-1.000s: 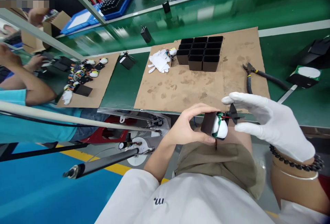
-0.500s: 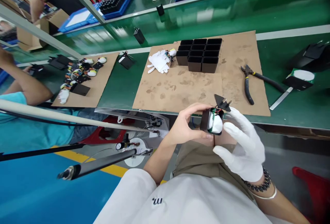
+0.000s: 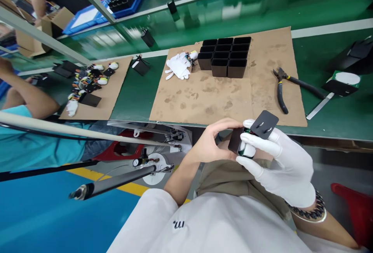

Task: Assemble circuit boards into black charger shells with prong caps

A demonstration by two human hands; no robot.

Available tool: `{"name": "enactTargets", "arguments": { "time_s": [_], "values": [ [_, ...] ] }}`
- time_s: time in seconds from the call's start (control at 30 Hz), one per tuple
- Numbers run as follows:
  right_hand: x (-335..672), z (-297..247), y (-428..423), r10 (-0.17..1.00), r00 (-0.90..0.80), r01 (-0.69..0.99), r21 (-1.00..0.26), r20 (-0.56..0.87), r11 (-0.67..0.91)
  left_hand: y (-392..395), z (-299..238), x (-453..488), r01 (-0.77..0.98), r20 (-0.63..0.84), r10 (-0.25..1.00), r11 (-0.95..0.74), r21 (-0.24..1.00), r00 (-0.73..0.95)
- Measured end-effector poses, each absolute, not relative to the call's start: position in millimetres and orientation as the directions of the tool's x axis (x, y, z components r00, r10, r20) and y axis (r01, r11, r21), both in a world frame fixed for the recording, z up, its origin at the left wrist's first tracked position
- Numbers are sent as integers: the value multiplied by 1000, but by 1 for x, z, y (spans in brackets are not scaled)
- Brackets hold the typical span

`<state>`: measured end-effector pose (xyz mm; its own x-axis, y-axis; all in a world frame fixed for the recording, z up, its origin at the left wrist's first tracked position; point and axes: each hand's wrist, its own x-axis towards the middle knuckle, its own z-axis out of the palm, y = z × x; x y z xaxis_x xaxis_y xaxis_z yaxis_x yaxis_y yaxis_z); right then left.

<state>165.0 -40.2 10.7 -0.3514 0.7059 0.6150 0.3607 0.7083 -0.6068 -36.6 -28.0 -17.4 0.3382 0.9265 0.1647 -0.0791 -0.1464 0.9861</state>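
My bare left hand point(image 3: 211, 142) grips a small black housing point(image 3: 234, 141) over my lap, just below the table edge. A white and green insert point(image 3: 247, 149) sticks out of its open end. My right hand point(image 3: 279, 163), in a white glove, presses fingers on that insert and carries a flat black plug cover point(image 3: 264, 123) with two slots on top of its fingers. Thin wires run between cover and housing, mostly hidden.
A brown cardboard mat point(image 3: 227, 86) holds a block of several empty black housings point(image 3: 225, 56) and white gloves point(image 3: 177, 66). Black pliers point(image 3: 281, 90) lie at its right edge. A person in a teal shirt point(image 3: 26, 129) works at the left, beside a mat of parts point(image 3: 93, 82).
My gloved right hand came in from the right and closed over the insert. The black cover swung up onto its fingers, flat side now facing me.
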Motion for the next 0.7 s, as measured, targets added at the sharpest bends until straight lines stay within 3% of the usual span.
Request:
{"name": "enactTargets", "arguments": {
  "time_s": [0.1, 0.33, 0.7],
  "values": [
    [164, 15, -43, 719, -335, 334, -636, 609, 695, -28, -16, -36, -72, 184, 920, -169, 983, 345],
    [163, 20, -41, 642, -403, 286, -576, 653, 766, -27, -15, -37, -110, 284, 891, -262, 959, 353],
    [169, 12, -38, 720, -388, 358, -626, 576, 693, -15, -23, -35, -75, 254, 898, -244, 967, 358]
  ]
}}
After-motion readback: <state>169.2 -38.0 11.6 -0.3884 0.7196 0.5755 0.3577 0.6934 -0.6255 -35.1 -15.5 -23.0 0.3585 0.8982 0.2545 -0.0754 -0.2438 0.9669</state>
